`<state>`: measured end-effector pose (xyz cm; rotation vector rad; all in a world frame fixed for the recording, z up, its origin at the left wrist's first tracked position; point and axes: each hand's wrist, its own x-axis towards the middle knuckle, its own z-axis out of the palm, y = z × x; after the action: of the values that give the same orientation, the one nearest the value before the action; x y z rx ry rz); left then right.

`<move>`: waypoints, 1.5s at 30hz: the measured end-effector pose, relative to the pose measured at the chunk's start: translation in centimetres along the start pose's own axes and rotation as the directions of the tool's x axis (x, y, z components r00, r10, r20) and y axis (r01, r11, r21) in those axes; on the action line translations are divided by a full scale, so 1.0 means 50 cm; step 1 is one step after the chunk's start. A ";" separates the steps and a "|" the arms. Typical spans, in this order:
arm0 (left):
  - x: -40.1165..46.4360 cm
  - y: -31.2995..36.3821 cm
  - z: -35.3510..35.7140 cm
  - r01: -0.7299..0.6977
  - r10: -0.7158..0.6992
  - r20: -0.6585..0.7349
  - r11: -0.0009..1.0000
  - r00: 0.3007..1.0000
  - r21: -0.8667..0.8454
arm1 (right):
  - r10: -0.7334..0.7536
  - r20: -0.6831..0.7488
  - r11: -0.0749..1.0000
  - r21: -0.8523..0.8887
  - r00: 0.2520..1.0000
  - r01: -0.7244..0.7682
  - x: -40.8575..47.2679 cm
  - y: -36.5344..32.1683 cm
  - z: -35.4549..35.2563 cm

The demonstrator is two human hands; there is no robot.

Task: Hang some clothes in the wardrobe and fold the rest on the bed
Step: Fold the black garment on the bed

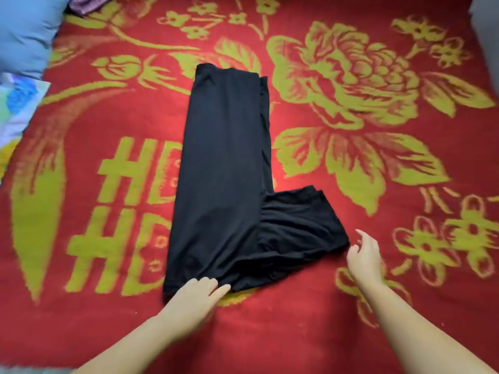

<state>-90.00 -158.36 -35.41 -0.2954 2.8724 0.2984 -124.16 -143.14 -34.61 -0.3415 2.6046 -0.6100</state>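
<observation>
head view: a black garment (224,171) lies flat in the middle of the red blanket (310,319) with its yellow-green flower pattern, folded lengthwise, one part splayed out to the right at the near end. the left hand (197,292) rests flat on the garment's near edge, fingers straight, gripping nothing. the right hand (363,256) sits just beside the splayed right corner, fingers relaxed and loose, holding nothing. a blue pillow (24,33) lies at the far left.

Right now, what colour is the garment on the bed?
Plain black garment, clearest in the head view.
</observation>
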 end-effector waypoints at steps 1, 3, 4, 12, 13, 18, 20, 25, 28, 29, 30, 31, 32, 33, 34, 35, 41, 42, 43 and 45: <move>0.040 0.014 -0.005 0.009 -0.008 -0.072 1.000 0.997 0.006 | 0.051 0.017 0.997 0.060 0.999 -0.052 0.026 -0.008 -0.005; 0.112 0.042 -0.018 0.054 -0.057 -0.173 0.998 0.983 -0.026 | 0.102 0.114 0.989 0.096 0.988 -0.113 0.069 -0.026 -0.004; 0.149 0.059 -0.023 0.100 -0.108 -0.158 0.993 0.981 -0.057 | 0.100 0.153 0.992 0.061 0.983 -0.110 0.087 -0.034 0.000; 0.270 0.177 0.001 0.294 -0.258 0.255 0.949 0.932 -0.113 | -0.085 0.250 0.985 -0.124 0.964 0.119 0.151 -0.057 0.052; 0.261 0.177 0.014 0.302 -0.255 0.255 0.939 0.933 -0.164 | -0.111 0.213 0.987 -0.091 0.971 0.133 0.150 -0.062 0.043; 0.232 0.164 0.027 0.278 -0.197 0.281 0.917 0.939 -0.286 | -0.251 0.148 0.942 0.266 0.957 0.206 0.093 -0.165 0.029; 0.220 0.153 0.024 0.285 -0.179 0.294 0.884 0.939 -0.371 | -0.357 0.168 0.874 0.408 0.919 0.265 0.038 -0.243 0.063; 0.181 0.137 0.015 0.419 -0.245 0.368 0.738 0.897 -0.529 | -0.485 0.460 0.856 0.423 0.744 0.297 -0.109 -0.352 0.206; 0.124 0.108 0.008 0.421 -0.290 0.309 0.691 0.906 -0.587 | -0.460 0.603 0.888 0.303 0.652 0.346 -0.155 -0.340 0.252; 0.103 0.092 0.002 0.367 -0.307 0.205 0.718 0.929 -0.592 | -0.499 0.538 0.865 0.260 0.680 0.429 -0.157 -0.327 0.254; 0.088 0.077 -0.005 0.290 -0.314 0.059 0.771 0.948 -0.567 | -0.560 0.438 0.824 0.200 0.703 0.531 -0.150 -0.308 0.250; 0.080 0.062 -0.011 0.222 -0.314 -0.095 0.825 0.945 -0.520 | -0.625 0.356 0.767 0.110 0.695 0.633 -0.140 -0.288 0.245; 0.077 0.045 -0.020 0.162 -0.302 -0.219 0.856 0.928 -0.491 | -0.675 0.331 0.698 -0.002 0.659 0.716 -0.130 -0.268 0.239; 0.088 0.031 -0.025 0.132 -0.310 -0.312 0.867 0.898 -0.481 | -0.688 0.378 0.627 -0.122 0.620 0.770 -0.117 -0.248 0.235; 0.107 0.013 -0.027 0.133 -0.322 -0.349 0.872 0.880 -0.471 | -0.657 0.462 0.554 -0.239 0.596 0.797 -0.105 -0.227 0.234; 0.132 -0.008 -0.028 0.168 -0.332 -0.359 0.893 0.872 -0.418 | -0.600 0.536 0.491 -0.340 0.594 0.802 -0.093 -0.207 0.235; 0.245 -0.170 0.039 0.373 -0.370 0.067 0.927 0.926 -0.030 | -0.469 0.572 0.434 -0.514 0.673 0.740 -0.048 -0.157 0.275; 0.244 -0.182 0.052 0.359 -0.358 0.077 0.933 0.930 0.002 | -0.477 0.567 0.427 -0.519 0.672 0.741 -0.051 -0.154 0.278; 0.238 -0.192 0.053 0.345 -0.344 0.067 0.939 0.937 0.003 | -0.495 0.559 0.416 -0.521 0.666 0.746 -0.054 -0.162 0.274; 0.201 -0.189 0.042 0.325 -0.322 0.054 0.944 0.945 -0.051 | -0.570 0.546 0.381 -0.486 0.614 0.787 -0.078 -0.172 0.250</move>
<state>-97.02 -168.71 -41.62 -0.7517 2.7136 0.3224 -113.74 -153.87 -39.24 -1.7109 2.1725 0.2706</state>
